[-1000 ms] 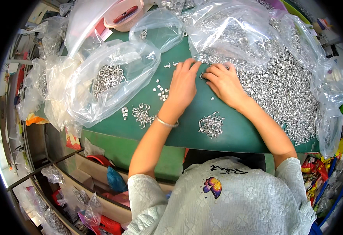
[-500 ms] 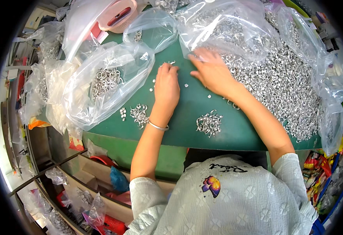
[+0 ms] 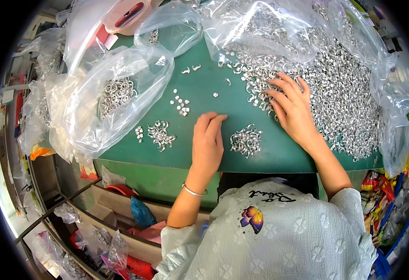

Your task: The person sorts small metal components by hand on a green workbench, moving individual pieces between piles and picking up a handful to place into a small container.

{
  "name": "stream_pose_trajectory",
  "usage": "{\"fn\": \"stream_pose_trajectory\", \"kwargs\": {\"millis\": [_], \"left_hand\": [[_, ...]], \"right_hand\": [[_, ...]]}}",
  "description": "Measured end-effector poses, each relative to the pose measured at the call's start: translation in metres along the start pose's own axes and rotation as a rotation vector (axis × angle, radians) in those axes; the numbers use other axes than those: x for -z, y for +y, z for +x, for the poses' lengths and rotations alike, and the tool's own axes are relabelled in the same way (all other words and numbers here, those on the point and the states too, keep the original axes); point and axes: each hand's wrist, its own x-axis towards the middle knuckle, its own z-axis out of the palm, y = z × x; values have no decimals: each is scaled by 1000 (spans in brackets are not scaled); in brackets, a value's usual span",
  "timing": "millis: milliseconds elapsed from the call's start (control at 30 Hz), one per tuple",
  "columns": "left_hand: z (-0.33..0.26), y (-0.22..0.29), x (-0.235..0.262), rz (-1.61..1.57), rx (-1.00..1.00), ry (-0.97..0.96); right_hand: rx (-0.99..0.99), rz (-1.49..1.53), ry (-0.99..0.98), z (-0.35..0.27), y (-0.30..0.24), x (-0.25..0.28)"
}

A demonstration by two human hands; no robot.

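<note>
My right hand point(image 3: 295, 109) rests on the left edge of a large heap of small, curved silver metal pieces point(image 3: 344, 98), its fingers spread apart. My left hand point(image 3: 207, 140) hovers over the green tabletop point(image 3: 204, 88) with thumb and fingertips pinched together; whatever they hold, if anything, is too small to make out. Just right of it lies a small pile of curved metal pieces point(image 3: 246, 141). Left of it are a similar pile point(image 3: 160, 135) and two clusters of tiny flower-like silver pieces point(image 3: 182, 106). A few loose curved pieces point(image 3: 191, 69) lie farther back.
On the left, a clear plastic bag point(image 3: 144, 100) holds metal rings point(image 3: 117, 94). Another clear bag point(image 3: 270, 32) covers the back of the heap. A pink basket point(image 3: 130, 21) stands at the far left. Drawers point(image 3: 106, 210) with bagged parts sit below the table's front edge.
My left hand has come nearer and slightly right, uncovering the flower-like pieces. My right hand has swung right onto the heap, with its fingers now spread.
</note>
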Motion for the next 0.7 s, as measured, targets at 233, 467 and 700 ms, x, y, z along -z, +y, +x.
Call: {"fn": "stream_pose_trajectory", "kwargs": {"millis": [233, 467, 700], "left_hand": [[-12, -4, -13, 100, -56, 69], [-16, 3, -13, 8, 38, 50], [-24, 15, -16, 50, 6, 184]], "right_hand": [[-132, 99, -3, -32, -11, 18], [-190, 74, 52, -65, -7, 22], [-110, 137, 57, -76, -5, 14]]}}
